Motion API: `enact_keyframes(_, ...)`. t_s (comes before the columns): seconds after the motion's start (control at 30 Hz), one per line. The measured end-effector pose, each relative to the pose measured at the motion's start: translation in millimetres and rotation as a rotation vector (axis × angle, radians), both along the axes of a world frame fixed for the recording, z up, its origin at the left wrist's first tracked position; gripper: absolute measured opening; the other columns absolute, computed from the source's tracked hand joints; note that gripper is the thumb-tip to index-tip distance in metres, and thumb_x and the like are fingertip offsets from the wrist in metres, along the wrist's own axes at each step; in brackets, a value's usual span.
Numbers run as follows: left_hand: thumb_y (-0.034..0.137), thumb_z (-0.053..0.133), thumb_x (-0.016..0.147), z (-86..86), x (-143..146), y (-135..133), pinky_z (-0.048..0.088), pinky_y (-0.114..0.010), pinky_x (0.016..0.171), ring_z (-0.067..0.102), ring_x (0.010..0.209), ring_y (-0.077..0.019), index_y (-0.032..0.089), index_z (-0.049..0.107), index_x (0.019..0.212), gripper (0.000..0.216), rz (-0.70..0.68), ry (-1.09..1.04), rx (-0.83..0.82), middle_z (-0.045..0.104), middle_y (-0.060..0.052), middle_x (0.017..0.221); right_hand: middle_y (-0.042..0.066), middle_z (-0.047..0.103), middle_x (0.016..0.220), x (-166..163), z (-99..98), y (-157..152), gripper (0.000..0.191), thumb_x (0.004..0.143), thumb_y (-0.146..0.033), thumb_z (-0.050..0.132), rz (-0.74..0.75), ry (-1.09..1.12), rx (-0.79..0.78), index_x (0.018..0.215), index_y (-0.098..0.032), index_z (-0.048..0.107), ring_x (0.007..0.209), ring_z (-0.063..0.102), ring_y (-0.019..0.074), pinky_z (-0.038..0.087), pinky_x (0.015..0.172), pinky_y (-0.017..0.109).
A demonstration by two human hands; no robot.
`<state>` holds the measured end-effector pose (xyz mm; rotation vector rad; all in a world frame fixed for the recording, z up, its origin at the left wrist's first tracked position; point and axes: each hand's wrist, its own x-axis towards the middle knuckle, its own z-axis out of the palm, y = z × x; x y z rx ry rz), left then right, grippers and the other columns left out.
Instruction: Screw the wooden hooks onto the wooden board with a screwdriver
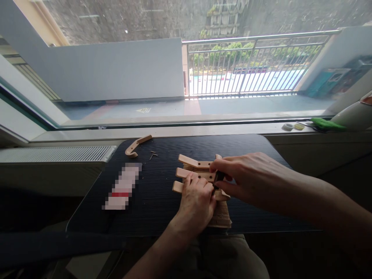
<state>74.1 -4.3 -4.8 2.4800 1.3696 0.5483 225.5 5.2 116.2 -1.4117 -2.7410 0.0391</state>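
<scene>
A light wooden rack (200, 182) with three hook-shaped arms pointing left lies near the front edge of the dark table (162, 205). My left hand (195, 203) rests on the wooden piece with fingers curled, pressing it down. My right hand (247, 178) reaches in from the right and pinches a small dark tool (218, 179) against the middle arm. A loose curved wooden hook (137, 145) lies at the table's back left. Two small screws (153, 155) lie just right of it.
A blurred white and red packet (123, 186) lies on the table's left part. A radiator grille (55, 154) runs along the left. The window sill behind holds tape rolls (293, 126), a green cloth (327, 124) and a white object (353, 115).
</scene>
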Motion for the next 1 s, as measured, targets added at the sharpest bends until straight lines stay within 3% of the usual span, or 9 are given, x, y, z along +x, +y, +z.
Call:
enact_keyframes(0.2, 0.020, 0.053, 0.082, 0.5, 0.9, 0.3, 0.024, -0.047, 0.111, 0.053, 0.107, -0.0247, 0.019, 0.062, 0.090, 0.012, 0.009, 0.011, 0.015, 0.064, -0.004, 0.096, 0.001, 0.067, 0.086, 5.2, 4.9, -3.9, 0.016, 0.085, -0.009, 0.052, 0.082, 0.024, -0.101, 0.092, -0.020, 0.060, 0.072, 0.062, 0.0153, 0.033, 0.058, 0.026)
enact_keyframes(0.33, 0.020, 0.053, 0.082, -0.3, 0.9, 0.3, 0.024, -0.047, 0.110, 0.054, 0.104, -0.0247, 0.019, 0.063, 0.087, 0.011, 0.011, 0.023, 0.013, 0.064, -0.005, 0.094, 0.001, 0.065, 0.079, -0.3, 6.5, -2.7, 0.006, 0.090, -0.017, 0.052, 0.036, -0.014, -0.133, 0.088, -0.018, 0.058, 0.071, 0.062, 0.0166, 0.033, 0.057, 0.026)
enact_keyframes(0.53, 0.021, 0.053, 0.083, -1.4, 0.8, -0.1, 0.022, -0.047, 0.112, 0.053, 0.108, -0.0248, 0.019, 0.063, 0.091, 0.013, 0.008, 0.016, 0.005, 0.064, -0.004, 0.094, -0.001, 0.062, 0.068, -3.9, 5.6, 0.1, 0.012, 0.091, -0.028, 0.051, -0.038, -0.063, -0.074, 0.084, -0.019, 0.053, 0.059, 0.058, 0.0168, 0.026, 0.050, 0.027)
enact_keyframes(0.67, 0.021, 0.053, 0.082, 0.7, 0.9, 0.1, 0.024, -0.047, 0.110, 0.053, 0.107, -0.0244, 0.020, 0.063, 0.091, 0.013, 0.006, 0.007, 0.002, 0.064, -0.004, 0.094, -0.002, 0.065, 0.076, 2.1, 7.1, -1.9, 0.004, 0.084, -0.023, 0.057, -0.006, -0.022, -0.063, 0.088, -0.021, 0.057, 0.063, 0.060, 0.0168, 0.026, 0.051, 0.026)
enact_keyframes(0.8, 0.021, 0.052, 0.083, 1.2, 1.2, 0.6, 0.023, -0.046, 0.111, 0.052, 0.108, -0.0244, 0.019, 0.063, 0.089, 0.012, 0.007, 0.014, 0.002, 0.064, -0.004, 0.096, 0.000, 0.068, 0.087, 1.4, 8.9, -2.6, 0.013, 0.083, -0.013, 0.056, 0.019, -0.046, -0.080, 0.090, -0.022, 0.062, 0.068, 0.062, 0.0163, 0.027, 0.053, 0.026)
enact_keyframes(1.0, 0.021, 0.054, 0.082, -1.1, 1.5, 0.5, 0.022, -0.045, 0.111, 0.052, 0.110, -0.0242, 0.019, 0.063, 0.090, 0.013, 0.014, 0.012, -0.015, 0.064, -0.004, 0.098, 0.003, 0.068, 0.079, -8.0, 10.7, -2.1, 0.013, 0.087, -0.015, 0.054, 0.003, -0.127, -0.103, 0.094, -0.019, 0.064, 0.067, 0.063, 0.0161, 0.026, 0.052, 0.026)
